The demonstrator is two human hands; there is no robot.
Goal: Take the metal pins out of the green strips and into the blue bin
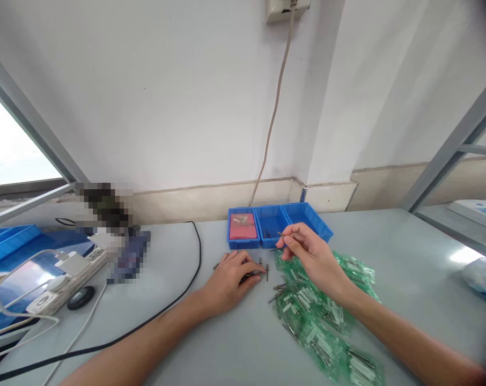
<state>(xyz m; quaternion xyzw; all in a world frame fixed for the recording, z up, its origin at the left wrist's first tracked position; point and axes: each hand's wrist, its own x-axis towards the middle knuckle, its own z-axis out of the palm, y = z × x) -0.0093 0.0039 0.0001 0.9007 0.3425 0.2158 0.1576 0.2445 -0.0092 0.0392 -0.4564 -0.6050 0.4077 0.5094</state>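
Observation:
My right hand [307, 252] is raised over the front of the blue bins, thumb and forefinger pinching a small metal pin [281, 234]. On the tabletop, my left hand [232, 277] curls over a small pile of similar metal pins [249, 276], partly hidden under its fingers. Two pins stand out just past its fingertips. Green plastic bags [307, 297] lie under and in front of my right hand, packed with metal pins and white pieces. Several loose pins spill along their left edge. A few dark pins sit in the middle blue bin [273, 217].
The left blue bin [229, 228] holds a red sheet and a small clear bag; the right blue bin [323, 225] adjoins the middle one. A black cable [198, 252] crosses the table on the left. Beyond it are a power strip [72, 279] and a black mouse [81, 297].

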